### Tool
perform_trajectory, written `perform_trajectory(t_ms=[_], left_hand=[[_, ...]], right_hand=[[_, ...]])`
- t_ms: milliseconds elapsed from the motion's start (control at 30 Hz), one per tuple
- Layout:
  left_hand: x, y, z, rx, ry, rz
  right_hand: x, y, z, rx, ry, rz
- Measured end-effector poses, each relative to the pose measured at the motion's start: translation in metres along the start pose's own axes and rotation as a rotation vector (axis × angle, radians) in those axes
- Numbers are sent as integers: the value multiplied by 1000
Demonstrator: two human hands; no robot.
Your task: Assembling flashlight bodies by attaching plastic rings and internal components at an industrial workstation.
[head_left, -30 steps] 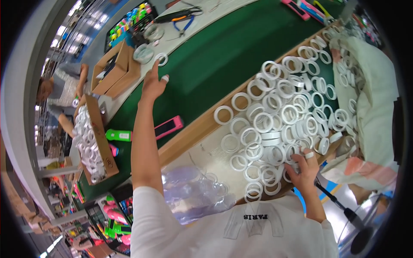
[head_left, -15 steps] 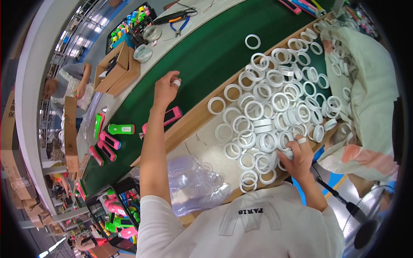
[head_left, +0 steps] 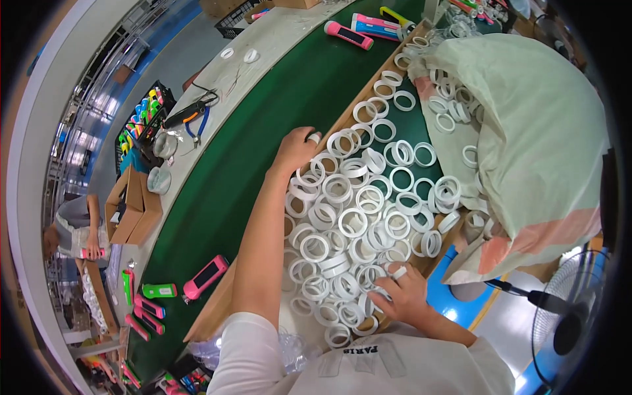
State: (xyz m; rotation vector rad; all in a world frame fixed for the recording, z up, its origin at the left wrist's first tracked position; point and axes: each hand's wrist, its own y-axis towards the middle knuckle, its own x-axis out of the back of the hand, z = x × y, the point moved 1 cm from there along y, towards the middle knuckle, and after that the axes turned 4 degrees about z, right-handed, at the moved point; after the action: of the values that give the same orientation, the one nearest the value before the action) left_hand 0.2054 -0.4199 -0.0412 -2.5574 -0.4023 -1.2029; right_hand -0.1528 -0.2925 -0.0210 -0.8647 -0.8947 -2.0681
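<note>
A heap of white plastic rings (head_left: 353, 222) lies spread inside a wooden-edged area in front of me. My left hand (head_left: 296, 151) reaches over the wooden rail (head_left: 214, 313) at the far left side of the heap. Its fingers are curled down, and what they hold is hidden beneath them. At the near right of the heap, my right hand (head_left: 405, 294) has its bent fingers and thumb round the edge of a white ring. White bands wrap a finger on each hand.
Beyond the rail runs a green belt (head_left: 243, 164) with pink, green and blue flashlights (head_left: 206, 277). A pale sack (head_left: 526, 131) spills more rings at the right. A fan (head_left: 569, 322) stands at the lower right. Pliers (head_left: 196, 125) and a cardboard box (head_left: 131, 207) rest on the far ledge.
My view has shifted to the right and forward. A lone ring that lay on the belt no longer shows, and my left hand has come to that spot. My right hand stays at the heap's near edge.
</note>
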Motion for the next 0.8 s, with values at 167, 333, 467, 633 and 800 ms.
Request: perform_trajectory(t_ms=[167, 333, 467, 633, 800], left_hand=[[1, -13, 13, -104, -120, -44], [-1, -23, 10, -38, -153, -72], [21, -53, 24, -60, -263, -189], [55, -177, 37, -107, -80, -368], [54, -367, 35, 131, 170, -413]], right_hand=[[3, 7, -1, 42, 8, 20], [2, 5, 0, 22, -11, -14], [3, 3, 2, 31, 19, -9], [0, -1, -3, 16, 47, -18], [8, -8, -3, -144, 397, -52]])
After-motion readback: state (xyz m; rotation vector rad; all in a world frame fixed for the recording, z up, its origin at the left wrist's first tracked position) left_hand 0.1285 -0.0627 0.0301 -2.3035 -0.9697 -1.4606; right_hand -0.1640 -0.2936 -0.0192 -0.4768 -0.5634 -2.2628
